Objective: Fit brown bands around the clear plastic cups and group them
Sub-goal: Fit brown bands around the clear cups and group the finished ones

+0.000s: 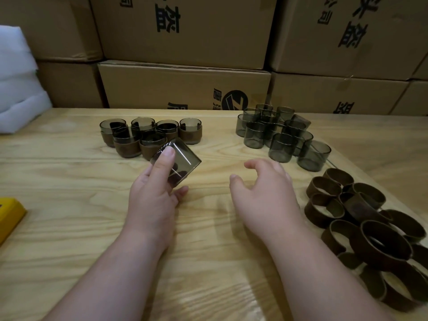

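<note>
Bare clear cup (pixel 179 162): tilted, gripped in our left hand (pixel 152 193) above the counter (pixel 69 181), just beside the banded cups (pixel 148 135). Right hand (pixel 266 191): fingers relaxed, holding nothing. Unbanded cups (pixel 282 135) far right; loose brown bands (pixel 361 228) near right edge.

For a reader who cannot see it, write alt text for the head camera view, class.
A person's left hand grips a tilted smoky clear plastic cup over a pale wooden table, while the open right hand hovers empty. Brown-banded cups cluster at the back left, bare cups at the back right, and loose brown bands lie on the right.
</note>
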The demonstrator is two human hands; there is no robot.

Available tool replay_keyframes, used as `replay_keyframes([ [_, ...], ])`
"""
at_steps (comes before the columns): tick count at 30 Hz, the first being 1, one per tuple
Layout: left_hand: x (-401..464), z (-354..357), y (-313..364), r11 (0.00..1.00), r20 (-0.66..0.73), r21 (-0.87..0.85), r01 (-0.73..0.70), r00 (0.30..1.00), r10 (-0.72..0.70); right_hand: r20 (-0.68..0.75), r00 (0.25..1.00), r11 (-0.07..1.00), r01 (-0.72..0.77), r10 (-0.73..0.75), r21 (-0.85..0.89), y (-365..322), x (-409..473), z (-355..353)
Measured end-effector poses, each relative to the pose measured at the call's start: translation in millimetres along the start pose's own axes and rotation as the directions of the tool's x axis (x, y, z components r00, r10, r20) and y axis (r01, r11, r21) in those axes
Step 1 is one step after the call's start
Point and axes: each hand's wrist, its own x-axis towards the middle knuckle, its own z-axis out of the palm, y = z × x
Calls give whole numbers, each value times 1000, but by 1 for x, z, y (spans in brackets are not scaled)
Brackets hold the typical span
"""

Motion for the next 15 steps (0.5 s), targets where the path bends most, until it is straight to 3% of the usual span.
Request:
replay_keyframes([
  [3, 0, 0, -1, 999, -50, -33, 3, 999, -4, -58, 990, 972, 136, -127, 190, -5, -4, 0],
  [6, 0, 0, -1, 998, -96, -62, -21, 995, 15, -146, 979, 969, 169, -144, 180, -9, -5, -1],
  [8, -1, 1, 0, 996, -112, -92, -3, 994, -7, -83, 994, 993, 73, -65, 97, -6, -2, -2],
  [10, -1, 1, 1, 989, -85, -142, 38, 995, -51, 84, 996, 999, -26, 29, -37, -1, -1, -2],
  [12, -2, 1, 3, 985, -41, -157, 76, 996, -83, 207, 978, 988, 7, 25, -153, 0, -2, -1],
  [15, -1, 1, 1, 998, 3, -29, 50, 999, -50, 175, 984, 998, 44, -37, -41, -3, -3, 3],
])
